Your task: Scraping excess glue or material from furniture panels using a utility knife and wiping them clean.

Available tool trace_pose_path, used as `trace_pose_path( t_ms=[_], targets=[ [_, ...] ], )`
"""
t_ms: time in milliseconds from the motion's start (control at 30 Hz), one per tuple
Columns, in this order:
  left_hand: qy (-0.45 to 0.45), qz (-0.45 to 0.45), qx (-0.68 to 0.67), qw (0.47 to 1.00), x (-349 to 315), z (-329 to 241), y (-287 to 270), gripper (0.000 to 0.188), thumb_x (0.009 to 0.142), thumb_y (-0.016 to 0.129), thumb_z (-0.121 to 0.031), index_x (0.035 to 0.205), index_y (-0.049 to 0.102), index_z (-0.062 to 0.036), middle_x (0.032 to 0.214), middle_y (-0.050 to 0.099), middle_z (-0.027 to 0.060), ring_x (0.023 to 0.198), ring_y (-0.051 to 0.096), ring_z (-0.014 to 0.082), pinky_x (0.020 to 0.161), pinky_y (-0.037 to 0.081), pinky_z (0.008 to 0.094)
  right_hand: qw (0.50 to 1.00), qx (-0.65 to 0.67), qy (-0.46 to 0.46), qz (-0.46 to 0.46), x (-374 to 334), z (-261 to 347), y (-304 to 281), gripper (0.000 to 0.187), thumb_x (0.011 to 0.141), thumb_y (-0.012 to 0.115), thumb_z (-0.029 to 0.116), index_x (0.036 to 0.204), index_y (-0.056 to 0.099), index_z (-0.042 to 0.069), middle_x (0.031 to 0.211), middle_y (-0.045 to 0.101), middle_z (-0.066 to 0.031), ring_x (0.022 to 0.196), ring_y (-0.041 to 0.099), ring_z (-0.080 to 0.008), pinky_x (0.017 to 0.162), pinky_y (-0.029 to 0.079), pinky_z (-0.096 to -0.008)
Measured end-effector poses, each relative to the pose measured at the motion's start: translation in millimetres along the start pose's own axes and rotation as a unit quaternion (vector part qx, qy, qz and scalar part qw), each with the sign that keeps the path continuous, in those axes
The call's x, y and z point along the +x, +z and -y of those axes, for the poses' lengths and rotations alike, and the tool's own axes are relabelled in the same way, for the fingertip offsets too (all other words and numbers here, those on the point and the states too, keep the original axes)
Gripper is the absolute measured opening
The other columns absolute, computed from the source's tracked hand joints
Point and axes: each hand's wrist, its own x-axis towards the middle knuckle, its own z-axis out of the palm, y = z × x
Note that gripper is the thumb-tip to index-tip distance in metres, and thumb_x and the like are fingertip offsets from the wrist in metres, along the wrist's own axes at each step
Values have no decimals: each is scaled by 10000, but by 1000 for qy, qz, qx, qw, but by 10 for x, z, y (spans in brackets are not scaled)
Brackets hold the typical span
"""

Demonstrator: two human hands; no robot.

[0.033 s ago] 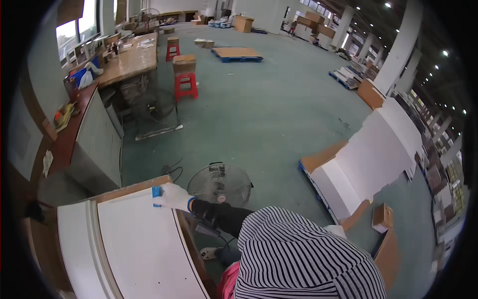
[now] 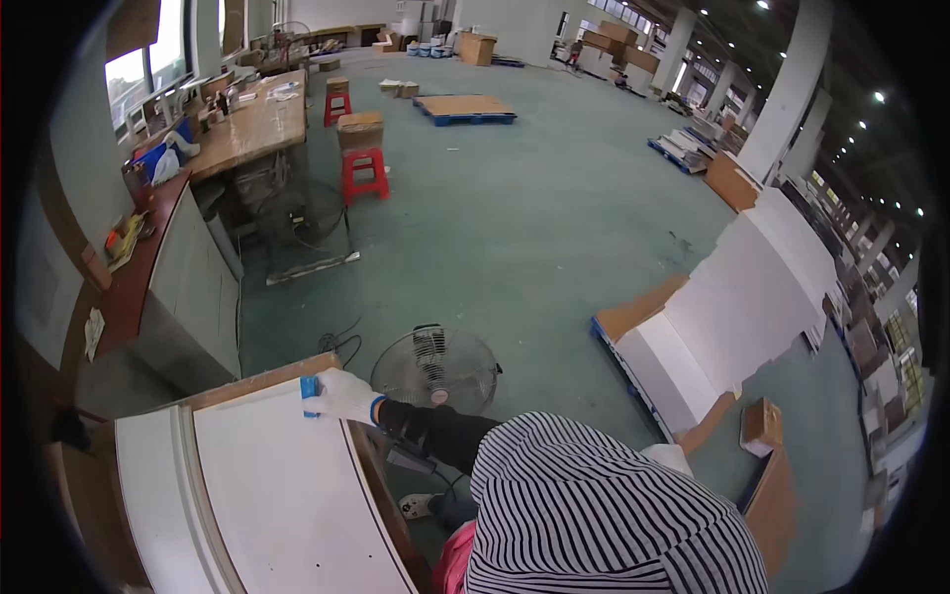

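My left hand (image 2: 344, 397), in a white knitted glove with a blue cuff, is closed around a small blue block (image 2: 310, 396). It presses the block onto the white panel (image 2: 272, 475), close to the far right corner. Small dark holes dot the panel's near part, and a raised strip (image 2: 201, 495) runs along its left. Brown cardboard (image 2: 267, 383) shows past the far edge. Beyond my striped shirt (image 2: 604, 505), a white patch (image 2: 669, 457) may be my right hand's glove, but its fingers are hidden.
A round floor fan (image 2: 435, 371) stands just beyond the panel, with a cable beside it. On the right, white sheets (image 2: 732, 297) lie on a blue-edged pallet. Cabinets (image 2: 203, 267) line the left, and red stools (image 2: 365, 176) carry cardboard boxes near a long workbench (image 2: 252, 129).
The whole view has shifted slightly. My left hand stays with the blue block at the panel's far right corner, with hardly any visible movement.
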Motion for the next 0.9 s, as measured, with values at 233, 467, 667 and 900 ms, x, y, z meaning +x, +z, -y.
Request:
trace_pose_path(
  t_ms=[233,467,667,900],
  targets=[
    [44,27,-8,999,302,-327,177,594,941,693,-193,1441,511,71,1422,612,182,1155,676,308,980,551,451,952,284,92,-66,-289,86,-115,325,879,698,338,928,685,17,835,702,-80,774,659,-178,754,517,-340],
    [53,30,-16,998,281,-434,284,585,930,702,-199,1426,528,58,1405,620,189,1150,676,324,979,550,460,914,278,206,210,-1441,327,111,437,918,687,447,1180,701,97,926,625,12,806,532,-118,674,430,-311],
    [72,22,-27,997,206,-516,418,577,921,710,-204,1413,542,47,1390,627,196,1146,676,337,978,549,467,906,216,196,305,-2009,501,168,493,879,738,432,1178,710,41,969,693,-71,894,654,-169,777,553,-347],
    [89,-1,-29,996,118,-734,549,568,910,719,-210,1398,559,34,1373,636,203,1141,676,352,977,547,475,902,325,170,230,-1683,542,354,448,904,707,426,1120,699,33,884,661,-53,721,571,-159,614,421,-299]
  ],
)
